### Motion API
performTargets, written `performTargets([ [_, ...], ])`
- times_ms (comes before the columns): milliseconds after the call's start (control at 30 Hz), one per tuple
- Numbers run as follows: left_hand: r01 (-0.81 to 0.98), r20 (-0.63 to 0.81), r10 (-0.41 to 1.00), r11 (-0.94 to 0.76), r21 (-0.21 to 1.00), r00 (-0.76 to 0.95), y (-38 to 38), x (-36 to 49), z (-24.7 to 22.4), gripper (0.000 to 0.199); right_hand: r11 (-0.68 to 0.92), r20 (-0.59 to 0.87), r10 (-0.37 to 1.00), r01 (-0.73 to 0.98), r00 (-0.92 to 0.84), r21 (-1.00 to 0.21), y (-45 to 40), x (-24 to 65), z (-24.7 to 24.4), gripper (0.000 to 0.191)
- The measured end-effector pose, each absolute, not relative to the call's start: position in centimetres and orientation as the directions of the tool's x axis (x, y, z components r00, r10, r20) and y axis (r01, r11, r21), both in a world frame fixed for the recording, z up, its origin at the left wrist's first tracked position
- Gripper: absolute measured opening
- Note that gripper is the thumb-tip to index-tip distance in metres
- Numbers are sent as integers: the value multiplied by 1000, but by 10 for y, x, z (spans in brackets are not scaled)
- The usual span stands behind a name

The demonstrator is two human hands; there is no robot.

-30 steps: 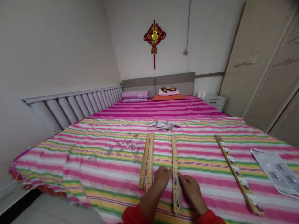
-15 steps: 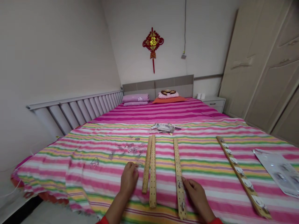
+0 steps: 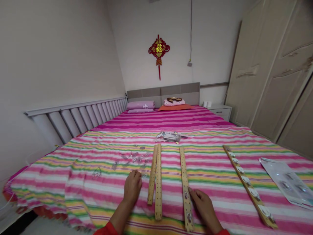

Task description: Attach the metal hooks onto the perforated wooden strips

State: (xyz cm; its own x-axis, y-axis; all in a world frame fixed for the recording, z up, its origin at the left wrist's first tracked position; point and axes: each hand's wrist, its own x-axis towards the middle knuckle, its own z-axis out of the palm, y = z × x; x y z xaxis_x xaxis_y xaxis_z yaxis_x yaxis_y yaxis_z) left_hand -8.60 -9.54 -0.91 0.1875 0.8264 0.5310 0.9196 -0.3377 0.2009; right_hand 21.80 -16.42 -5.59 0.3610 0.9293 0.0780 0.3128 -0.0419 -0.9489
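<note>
My left hand (image 3: 132, 186) rests on the striped cloth with its fingers curled closed. Just past its fingertips lies a small clear packet (image 3: 144, 175); whether anything is in the fingers is hidden. My right hand (image 3: 202, 205) has its fingers bent, the fingertips at the right edge of a perforated wooden strip (image 3: 183, 169). Two small metal fittings sit on the near half of that strip, the upper one (image 3: 186, 195) beside my fingertips. Between my hands lie two more perforated strips, a shorter-looking one (image 3: 152, 179) and another (image 3: 158, 182), side by side.
Several small packets (image 3: 134, 159) are scattered beyond my left hand. A wooden strip with white pieces (image 3: 249, 186) lies to the right, beside a clear plastic pack (image 3: 286, 182). Farther back is a plastic bag (image 3: 170, 136). A radiator (image 3: 80, 119) runs along the left wall.
The view has shifted slightly. My left hand's fingers, stretched toward the small packet before, look more curled now. My right hand stays at the wooden strip's edge.
</note>
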Motion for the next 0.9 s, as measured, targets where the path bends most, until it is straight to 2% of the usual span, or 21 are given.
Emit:
performTargets([
  [100,912,542,809,-371,173,227,-94,-85,-9,26,-29,93,922,309,375,-951,-164,218,-55,54],
  [200,916,560,792,-378,134,245,-92,-85,-8,20,-34,86,925,305,371,-952,-164,218,-55,54],
  [300,914,579,785,-373,159,219,-91,-86,-5,18,-35,80,930,303,359,-952,-163,218,-55,53],
  [400,868,597,795,-369,331,110,-92,-87,2,16,-45,70,929,299,363,-953,-163,217,-55,53],
  [467,758,562,826,-337,559,-48,-93,-86,9,11,-53,62,928,296,368,-954,-164,217,-54,54],
  [533,599,459,868,-268,755,-190,-94,-83,16,13,-56,58,928,290,368,-955,-164,217,-53,55],
  [633,260,183,943,-110,959,-277,-100,-73,27,25,-37,63,928,258,366,-965,-164,217,-53,55],
  [700,-5,-11,969,10,1000,-246,-108,-62,34,28,-25,54,930,209,365,-978,-163,217,-55,55],
  [767,-167,-138,975,109,980,-175,-117,-49,40,28,-37,13,938,137,348,-990,-162,218,-57,55],
  [833,-199,-194,978,175,964,-78,-127,-36,45,27,-59,-38,947,57,319,-997,-162,219,-57,55],
  [900,-142,-202,979,199,970,-4,-136,-24,50,25,-72,-73,953,-15,295,-997,-164,221,-52,54],
])
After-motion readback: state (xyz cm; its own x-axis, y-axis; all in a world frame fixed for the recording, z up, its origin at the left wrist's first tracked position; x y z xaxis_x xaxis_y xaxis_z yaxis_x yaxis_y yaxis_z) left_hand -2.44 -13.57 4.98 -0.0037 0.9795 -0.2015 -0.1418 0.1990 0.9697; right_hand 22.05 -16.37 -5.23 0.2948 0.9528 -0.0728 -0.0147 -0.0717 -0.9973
